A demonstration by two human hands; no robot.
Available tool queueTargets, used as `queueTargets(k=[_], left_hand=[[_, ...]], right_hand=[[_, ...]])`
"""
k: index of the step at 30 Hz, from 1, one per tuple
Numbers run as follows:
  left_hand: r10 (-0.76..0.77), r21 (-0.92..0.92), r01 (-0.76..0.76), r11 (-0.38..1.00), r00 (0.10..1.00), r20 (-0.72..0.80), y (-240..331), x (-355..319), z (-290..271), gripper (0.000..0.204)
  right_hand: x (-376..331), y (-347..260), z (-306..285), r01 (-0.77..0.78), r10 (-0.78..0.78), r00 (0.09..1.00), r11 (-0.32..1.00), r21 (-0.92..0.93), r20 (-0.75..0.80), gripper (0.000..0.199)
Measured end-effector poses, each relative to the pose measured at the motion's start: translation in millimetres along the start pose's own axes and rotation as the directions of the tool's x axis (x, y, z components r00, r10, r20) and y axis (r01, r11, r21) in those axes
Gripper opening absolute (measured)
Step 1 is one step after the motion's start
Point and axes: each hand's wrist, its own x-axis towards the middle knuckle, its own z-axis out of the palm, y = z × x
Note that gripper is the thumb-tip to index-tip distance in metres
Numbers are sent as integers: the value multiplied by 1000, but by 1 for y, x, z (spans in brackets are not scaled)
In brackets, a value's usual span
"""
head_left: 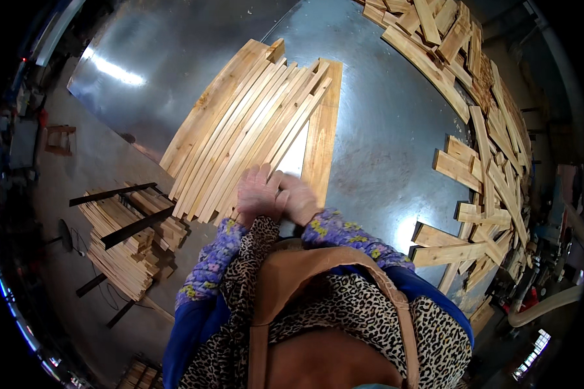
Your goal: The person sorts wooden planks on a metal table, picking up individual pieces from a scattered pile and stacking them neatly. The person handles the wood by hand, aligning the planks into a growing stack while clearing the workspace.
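Observation:
A row of narrow wooden strips [250, 133] lies side by side on the metal table, with their near ends uneven. My left hand [259, 192] rests over the near ends of these strips, its fingers stretched out and nothing visibly held. Close against it, my right hand [301, 200] is smeared by motion; how its fingers are bent is unclear. Its fingertips overlap the edge of my left hand. A wider board [322, 129] lies to the right of the row, just beyond my right hand. Another wide board [207, 104] borders the row on the left.
The shiny metal table [376, 149] spreads out around the strips. A loose heap of short boards [457, 172] lines its right and far right side. Lower left, stacked wooden strips [126, 253] rest among dark metal bars [136, 227] on a rack.

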Motion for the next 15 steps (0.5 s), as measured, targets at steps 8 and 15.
queueTargets(k=[8, 15], left_hand=[[110, 151, -94, 984, 988, -104, -10, -2, 6, 38], [-19, 247, 19, 969, 1000, -2, -15, -14, 31, 46]], right_hand=[[24, 46, -71, -503, 334, 680, 860, -84, -652, 84], [-62, 132, -147, -566, 740, 442, 669, 482, -508, 84]])
